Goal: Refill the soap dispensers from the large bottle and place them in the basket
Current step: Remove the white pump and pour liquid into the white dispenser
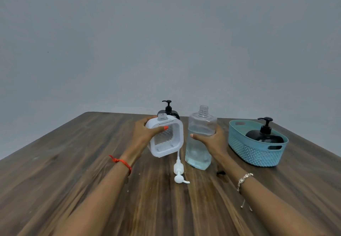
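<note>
My left hand grips a white square soap dispenser by its upper left corner; its neck is uncapped and it tilts slightly. Its white pump head lies on the table just in front of it. My right hand is wrapped around the large clear bottle, which stands upright, uncapped, about two thirds full of pale blue liquid. A teal basket at the right holds a black pump dispenser. Another black pump dispenser stands behind the white one, mostly hidden.
The wooden table ends against a plain grey wall. A small dark cap lies beside my right forearm, with a wet patch near it. The table's right edge runs just behind the basket.
</note>
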A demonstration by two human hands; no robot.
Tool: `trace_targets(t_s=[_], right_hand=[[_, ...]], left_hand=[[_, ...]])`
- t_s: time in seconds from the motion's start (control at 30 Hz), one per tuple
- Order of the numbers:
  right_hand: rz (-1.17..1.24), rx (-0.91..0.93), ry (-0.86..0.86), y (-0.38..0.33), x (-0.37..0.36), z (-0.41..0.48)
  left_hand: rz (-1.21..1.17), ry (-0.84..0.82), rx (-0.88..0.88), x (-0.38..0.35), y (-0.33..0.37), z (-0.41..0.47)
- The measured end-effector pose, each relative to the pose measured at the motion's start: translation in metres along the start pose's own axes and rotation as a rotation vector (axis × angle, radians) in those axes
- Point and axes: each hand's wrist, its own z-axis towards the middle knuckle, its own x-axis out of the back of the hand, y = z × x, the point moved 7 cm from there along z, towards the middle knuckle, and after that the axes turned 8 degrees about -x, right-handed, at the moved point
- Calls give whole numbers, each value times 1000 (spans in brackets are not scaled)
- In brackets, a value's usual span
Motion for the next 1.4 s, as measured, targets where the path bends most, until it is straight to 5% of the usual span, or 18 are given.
trace_targets(t_s=[0.67, 1.4], right_hand=[[-772, 529, 76, -70, -10, -14], [-964, 792, 238, -77, -18, -26]], left_hand=[[366, -56, -205, -17, 21, -13], [349, 69, -282, -11, 44, -31]])
